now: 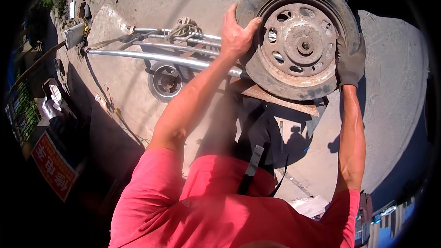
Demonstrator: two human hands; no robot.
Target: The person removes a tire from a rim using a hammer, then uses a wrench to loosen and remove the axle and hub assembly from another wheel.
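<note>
On my feed from the head camera, I have a rusty wheel with a worn tyre (301,41) at the upper right of centre, its hub face turned toward me. The bare left hand (238,36) is clamped on the tyre's left edge, the thumb laid over the near side and the other fingers wrapped around the outer edge, their tips hidden from me. The right hand (351,63), in a dark glove, clasps the opposite edge with its thumb by the rim; I cannot tell how its fingers lie behind. The wheel overlaps a rusty plate (280,97) and the ends of silver poles (147,56); whether it rests on them I cannot tell. A coiled rope (183,29) lies over the poles, and a small wheel (166,81) shows just below them, near the left forearm.
</note>
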